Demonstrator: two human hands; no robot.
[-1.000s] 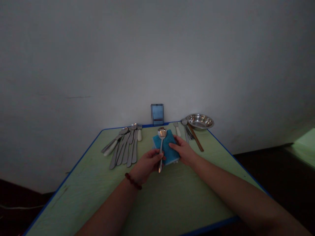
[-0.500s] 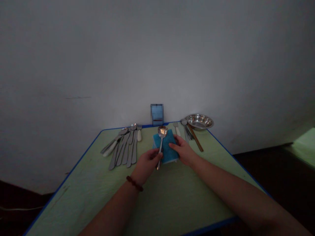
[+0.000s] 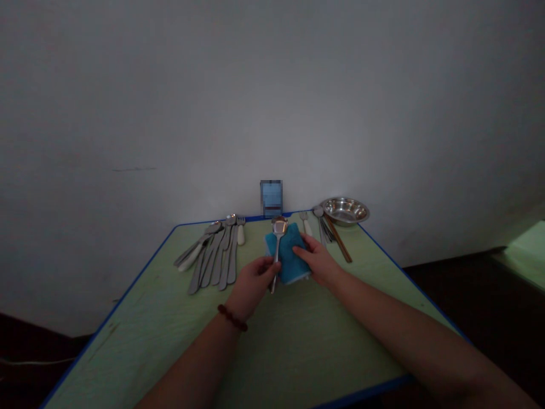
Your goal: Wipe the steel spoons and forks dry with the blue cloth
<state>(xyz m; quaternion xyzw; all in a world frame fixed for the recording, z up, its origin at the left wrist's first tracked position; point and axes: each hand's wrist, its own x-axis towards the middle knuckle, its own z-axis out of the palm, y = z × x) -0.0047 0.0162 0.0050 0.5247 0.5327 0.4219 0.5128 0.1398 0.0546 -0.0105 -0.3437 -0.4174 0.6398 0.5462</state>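
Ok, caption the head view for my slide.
Left hand holding a metal spoon, right hand a blue cloth, over a green table with cutlery and a bowl.

Two hands (image 3: 255, 277), one cloth (image 3: 290, 262), one bowl (image 3: 346, 218)

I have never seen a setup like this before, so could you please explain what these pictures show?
There is no machine here: a person works bare-handed, and every picture comes from one camera worn on the head, looking forward and down. The left hand holds a spoon by its handle; the right hand holds a blue cloth, seen behind the spoon. On the green table are a spread of cutlery to the left, and a fork, chopsticks and metal bowl to the right.
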